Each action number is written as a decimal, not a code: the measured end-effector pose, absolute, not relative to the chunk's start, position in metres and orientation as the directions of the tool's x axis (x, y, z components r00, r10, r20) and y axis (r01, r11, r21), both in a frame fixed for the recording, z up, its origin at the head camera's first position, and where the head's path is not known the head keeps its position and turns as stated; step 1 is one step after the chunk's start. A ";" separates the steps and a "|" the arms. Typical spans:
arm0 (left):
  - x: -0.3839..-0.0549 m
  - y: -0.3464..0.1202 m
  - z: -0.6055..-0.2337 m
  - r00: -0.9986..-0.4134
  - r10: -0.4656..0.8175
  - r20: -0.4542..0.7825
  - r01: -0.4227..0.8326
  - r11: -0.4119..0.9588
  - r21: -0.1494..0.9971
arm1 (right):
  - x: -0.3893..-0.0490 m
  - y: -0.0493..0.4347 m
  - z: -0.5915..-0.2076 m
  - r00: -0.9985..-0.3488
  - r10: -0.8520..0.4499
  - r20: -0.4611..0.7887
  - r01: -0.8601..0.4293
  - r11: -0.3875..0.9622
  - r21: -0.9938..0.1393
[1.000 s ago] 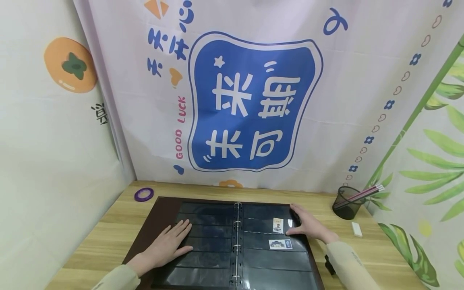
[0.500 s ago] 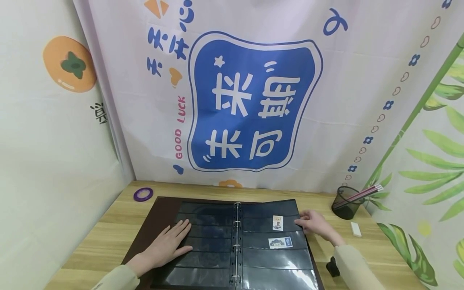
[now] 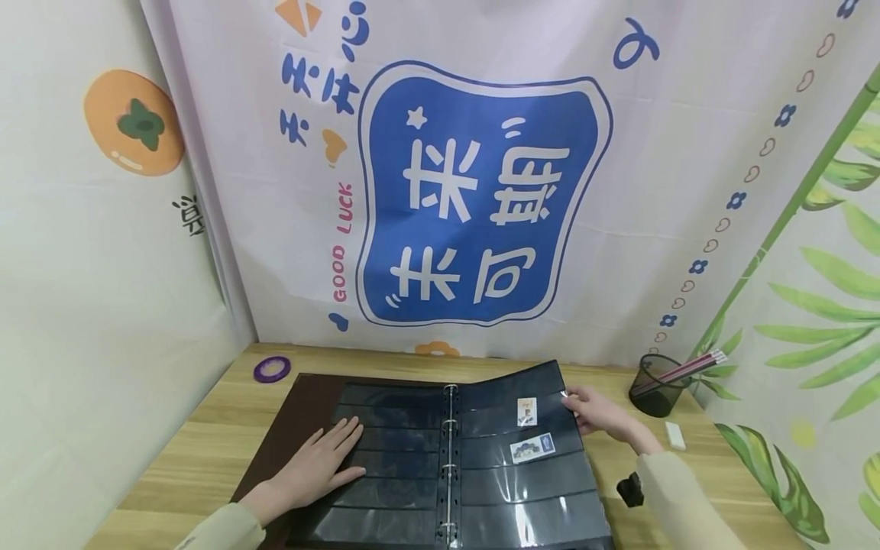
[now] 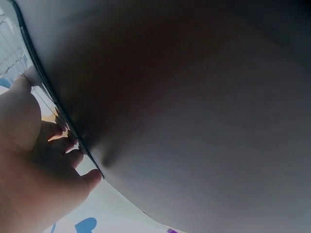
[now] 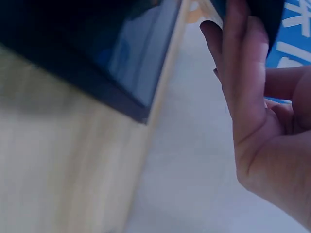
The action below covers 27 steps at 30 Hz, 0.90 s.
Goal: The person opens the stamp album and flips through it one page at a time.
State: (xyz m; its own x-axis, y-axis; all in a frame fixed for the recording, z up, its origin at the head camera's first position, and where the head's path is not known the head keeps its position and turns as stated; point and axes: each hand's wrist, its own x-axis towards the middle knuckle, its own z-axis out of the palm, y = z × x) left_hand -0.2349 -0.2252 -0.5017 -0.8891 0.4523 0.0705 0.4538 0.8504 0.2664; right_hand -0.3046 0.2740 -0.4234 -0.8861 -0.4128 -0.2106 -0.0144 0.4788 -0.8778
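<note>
A ring-bound stamp album (image 3: 282, 412) lies spread on the table, its black pages divided into clear pocket strips. My left hand (image 3: 318, 464) rests flat on the left page (image 3: 392, 462), fingers straight and thumb out. The right page (image 3: 529, 489) is lifted along its outer edge, where my right hand (image 3: 600, 412) pinches it between thumb and fingers. Two stamps sit in this page's pockets: an upright one (image 3: 527, 412) and, below it, a wider blue-and-white one (image 3: 532, 448). In the right wrist view my right hand (image 5: 252, 82) holds the dark sheet above the rest of the album.
A purple tape roll (image 3: 273, 369) lies at the back left of the wooden table (image 3: 186, 443). At the right stand a black mesh pencil cup (image 3: 658, 384) and a white eraser (image 3: 676, 436). A small black object (image 3: 630, 490) lies beside the right sleeve. Printed cloth hangs behind.
My right hand has gone from lying over the right page's corner to pinching its outer edge, and that page has risen with both stamps. My left hand has stayed in place.
</note>
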 end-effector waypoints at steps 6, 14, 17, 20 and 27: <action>-0.236 -0.225 -0.504 -0.888 0.450 0.091 0.458 0.853 0.252 | -0.308 0.261 -0.395 -0.884 -0.413 -0.219 -0.004 0.476 -0.879; -0.236 -0.226 -0.502 -0.891 0.449 0.062 0.447 0.847 0.287 | -0.314 0.238 -0.364 -0.889 -0.402 -0.218 -0.033 0.532 -0.846; -0.236 -0.226 -0.502 -0.891 0.450 0.056 0.446 0.849 0.282 | -0.316 0.231 -0.355 -0.890 -0.397 -0.223 -0.046 0.566 -0.823; -0.237 -0.226 -0.503 -0.892 0.449 0.059 0.447 0.852 0.274 | -0.318 0.225 -0.347 -0.891 -0.394 -0.227 -0.058 0.593 -0.803; -0.237 -0.227 -0.503 -0.891 0.449 0.065 0.449 0.850 0.277 | -0.317 0.215 -0.329 -0.902 -0.377 -0.211 -0.081 0.628 -0.774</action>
